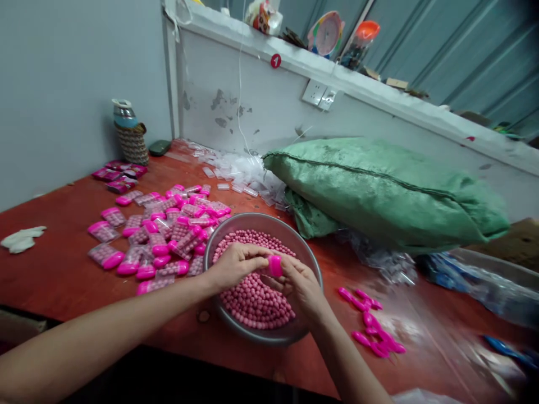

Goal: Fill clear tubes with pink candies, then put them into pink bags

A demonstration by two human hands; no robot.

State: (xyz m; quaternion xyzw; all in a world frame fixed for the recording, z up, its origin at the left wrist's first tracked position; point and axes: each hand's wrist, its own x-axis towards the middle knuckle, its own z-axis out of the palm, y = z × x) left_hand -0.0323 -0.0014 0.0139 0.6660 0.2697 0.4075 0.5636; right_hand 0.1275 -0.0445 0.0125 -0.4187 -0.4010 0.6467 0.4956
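Looks like a little workshop, with a red table (59, 275) and blotchy wall (204, 73).
There's a bowl (261, 333) of pink balls (256, 306), many matching filled packs (187, 238) on the left — lots of the same thing — and a fat green sack (379, 196) on the right.

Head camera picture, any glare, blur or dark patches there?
All in the head view: pale sheen on the green sack, smeary blur around the blue item at lower right, slight softness on the pink cap, and a darkened upper right corner.

Pink cap (275, 266) over bowl (263, 336) of beads (257, 303)
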